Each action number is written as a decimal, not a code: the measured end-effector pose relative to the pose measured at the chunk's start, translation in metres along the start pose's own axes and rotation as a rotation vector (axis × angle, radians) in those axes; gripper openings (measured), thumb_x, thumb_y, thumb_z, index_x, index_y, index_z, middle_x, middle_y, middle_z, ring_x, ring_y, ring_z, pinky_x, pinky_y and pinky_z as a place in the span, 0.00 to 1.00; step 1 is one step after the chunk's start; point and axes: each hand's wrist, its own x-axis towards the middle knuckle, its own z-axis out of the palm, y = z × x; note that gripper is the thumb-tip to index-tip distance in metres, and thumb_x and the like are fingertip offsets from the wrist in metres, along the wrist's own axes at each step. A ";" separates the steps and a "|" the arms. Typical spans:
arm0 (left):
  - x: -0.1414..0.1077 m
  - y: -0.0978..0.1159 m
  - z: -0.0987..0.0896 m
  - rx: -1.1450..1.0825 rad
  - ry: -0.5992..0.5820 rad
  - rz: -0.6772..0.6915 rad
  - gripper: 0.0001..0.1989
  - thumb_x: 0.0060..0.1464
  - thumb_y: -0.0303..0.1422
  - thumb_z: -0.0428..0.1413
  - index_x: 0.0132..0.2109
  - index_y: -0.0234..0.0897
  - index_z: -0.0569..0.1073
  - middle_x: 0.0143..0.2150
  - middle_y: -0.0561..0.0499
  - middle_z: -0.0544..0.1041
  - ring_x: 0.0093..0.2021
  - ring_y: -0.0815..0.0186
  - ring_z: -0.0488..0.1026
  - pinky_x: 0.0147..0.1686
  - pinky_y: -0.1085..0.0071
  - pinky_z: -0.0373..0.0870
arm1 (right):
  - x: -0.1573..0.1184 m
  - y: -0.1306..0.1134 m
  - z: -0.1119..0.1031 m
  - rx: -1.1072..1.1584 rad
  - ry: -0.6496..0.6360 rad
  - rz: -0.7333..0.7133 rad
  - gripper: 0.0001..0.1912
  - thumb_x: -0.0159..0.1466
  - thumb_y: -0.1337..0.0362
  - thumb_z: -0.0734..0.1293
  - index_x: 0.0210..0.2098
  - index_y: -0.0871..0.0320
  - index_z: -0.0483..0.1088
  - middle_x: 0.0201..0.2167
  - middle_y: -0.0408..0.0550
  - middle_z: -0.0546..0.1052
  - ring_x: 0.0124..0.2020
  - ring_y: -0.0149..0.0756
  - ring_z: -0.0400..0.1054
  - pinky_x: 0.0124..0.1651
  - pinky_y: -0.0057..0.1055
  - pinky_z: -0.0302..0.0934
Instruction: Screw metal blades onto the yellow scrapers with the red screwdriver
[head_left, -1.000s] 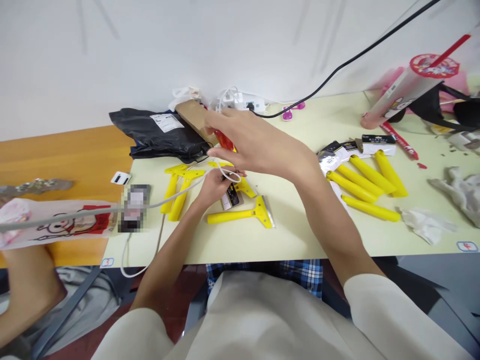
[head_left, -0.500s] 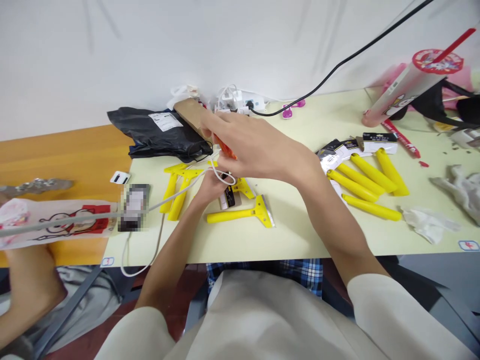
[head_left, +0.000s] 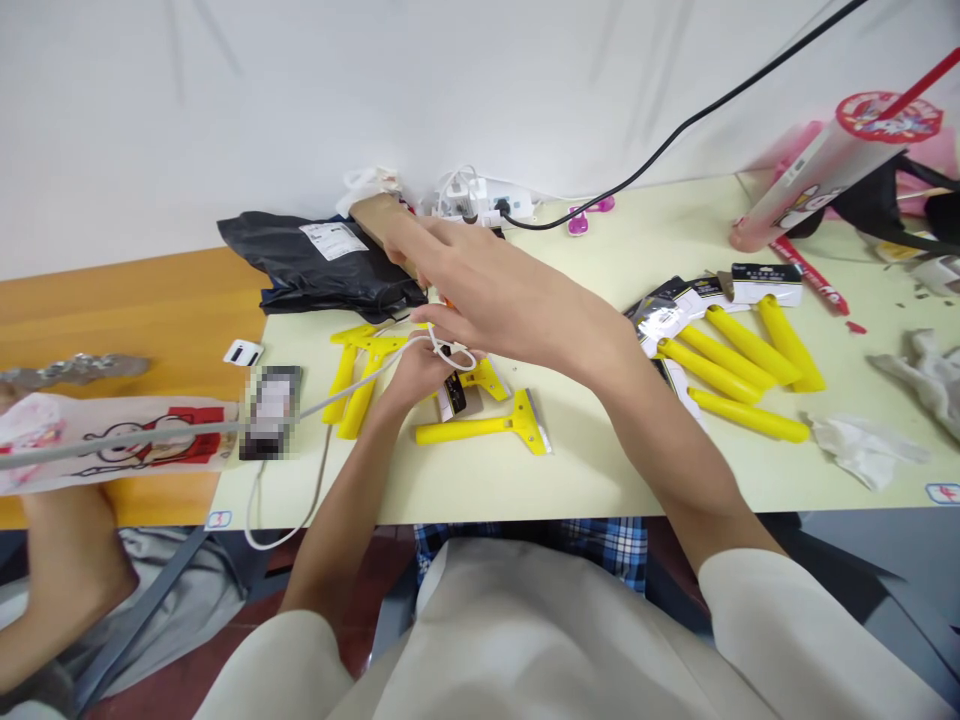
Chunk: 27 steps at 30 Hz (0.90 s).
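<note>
My right hand (head_left: 487, 290) is stretched over the middle of the table, back upward, fingers curled down around an orange thing (head_left: 448, 303) that is mostly hidden. Below it, my left hand (head_left: 420, 372) is closed, its fingertips under the white cable (head_left: 439, 345), so what it grips is hidden. Beside the left fingers lies a black-and-white card (head_left: 454, 395) with a yellow scraper head (head_left: 487, 380). A loose yellow scraper (head_left: 480, 430) with a wide blade lies nearer to me. Two more yellow scrapers (head_left: 364, 385) lie left of my left hand.
Several carded yellow scrapers (head_left: 735, 350) lie fanned at the right. Behind my hands are a black plastic parcel (head_left: 300, 270) and a power strip (head_left: 480, 200). A phone (head_left: 270, 410), a tall cup (head_left: 817, 180) and crumpled tissue (head_left: 862, 445) are around. Another person's arm (head_left: 67, 570) shows at left.
My right hand has tilted and dropped slightly toward the left one, covering more of the orange thing. The view has shifted slightly; the scrapers lie as before.
</note>
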 end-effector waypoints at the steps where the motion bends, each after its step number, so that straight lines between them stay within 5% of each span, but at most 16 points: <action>1: 0.000 0.000 0.002 0.005 0.042 -0.002 0.10 0.52 0.39 0.69 0.35 0.38 0.81 0.38 0.47 0.85 0.45 0.51 0.83 0.49 0.59 0.81 | 0.000 -0.001 0.000 0.003 0.010 0.008 0.25 0.71 0.73 0.68 0.65 0.56 0.61 0.59 0.55 0.75 0.52 0.47 0.68 0.54 0.38 0.61; 5: 0.001 0.007 0.006 0.056 0.078 0.011 0.18 0.48 0.38 0.71 0.46 0.37 0.84 0.49 0.44 0.87 0.54 0.47 0.83 0.55 0.58 0.80 | 0.002 0.003 0.002 0.015 0.030 0.031 0.22 0.70 0.72 0.70 0.59 0.53 0.62 0.57 0.52 0.76 0.50 0.44 0.69 0.53 0.36 0.61; 9: -0.002 0.007 -0.006 0.066 -0.043 0.002 0.13 0.50 0.38 0.70 0.42 0.38 0.83 0.43 0.46 0.87 0.49 0.50 0.84 0.52 0.59 0.82 | 0.004 0.005 0.005 -0.009 0.019 0.031 0.25 0.67 0.77 0.68 0.60 0.57 0.62 0.53 0.50 0.76 0.46 0.42 0.69 0.49 0.35 0.59; 12: -0.004 -0.001 -0.007 0.045 0.045 -0.072 0.12 0.51 0.41 0.68 0.37 0.38 0.81 0.38 0.47 0.85 0.44 0.51 0.84 0.48 0.60 0.82 | 0.005 0.004 0.008 0.041 0.040 0.024 0.25 0.68 0.75 0.70 0.61 0.55 0.62 0.52 0.50 0.76 0.49 0.44 0.69 0.51 0.38 0.60; 17: -0.001 -0.004 0.005 0.112 0.165 -0.054 0.25 0.50 0.42 0.70 0.54 0.39 0.82 0.54 0.43 0.85 0.57 0.46 0.81 0.56 0.57 0.80 | 0.009 0.004 0.011 0.095 0.050 0.004 0.22 0.72 0.60 0.76 0.56 0.52 0.62 0.48 0.47 0.78 0.50 0.45 0.70 0.53 0.38 0.62; 22: 0.003 0.001 -0.012 0.269 0.048 -0.027 0.27 0.47 0.40 0.74 0.54 0.40 0.81 0.56 0.42 0.83 0.58 0.45 0.79 0.60 0.55 0.76 | -0.001 0.002 0.002 -0.255 0.030 0.134 0.18 0.75 0.64 0.71 0.60 0.60 0.65 0.45 0.54 0.79 0.43 0.49 0.72 0.42 0.38 0.57; 25: 0.003 -0.001 -0.029 0.318 -0.056 0.006 0.23 0.50 0.45 0.75 0.50 0.43 0.82 0.53 0.44 0.83 0.54 0.48 0.79 0.59 0.57 0.75 | -0.011 0.006 -0.003 -0.287 0.009 0.132 0.04 0.74 0.65 0.69 0.46 0.58 0.70 0.41 0.55 0.77 0.41 0.50 0.70 0.38 0.40 0.52; 27: 0.001 -0.003 -0.037 0.323 -0.124 -0.026 0.22 0.53 0.49 0.73 0.49 0.43 0.83 0.51 0.44 0.83 0.52 0.50 0.80 0.57 0.59 0.75 | -0.017 0.011 -0.004 -0.235 0.000 0.074 0.07 0.72 0.68 0.69 0.39 0.54 0.66 0.39 0.52 0.75 0.41 0.48 0.69 0.37 0.40 0.52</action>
